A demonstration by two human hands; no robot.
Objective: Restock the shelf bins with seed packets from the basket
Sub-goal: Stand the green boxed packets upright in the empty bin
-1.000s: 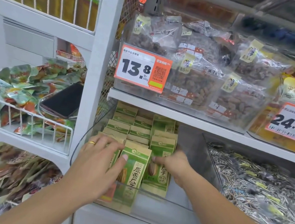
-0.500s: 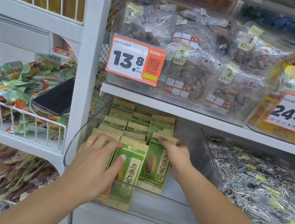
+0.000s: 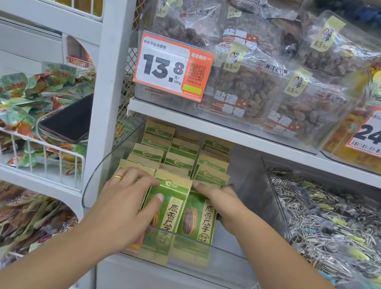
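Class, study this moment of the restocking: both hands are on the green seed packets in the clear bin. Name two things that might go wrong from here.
1. The front seed packets stand upright against the clear bin with only the left hand and right hand steadying them; released, they may tip.
2. A dark phone lies loose on snack bags in the wire basket beside the left arm; a bump might knock it off.

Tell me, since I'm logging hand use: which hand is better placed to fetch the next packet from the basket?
Probably right. The right hand only rests on the rightmost seed packet; the left hand spreads across the front packets, steadying them.
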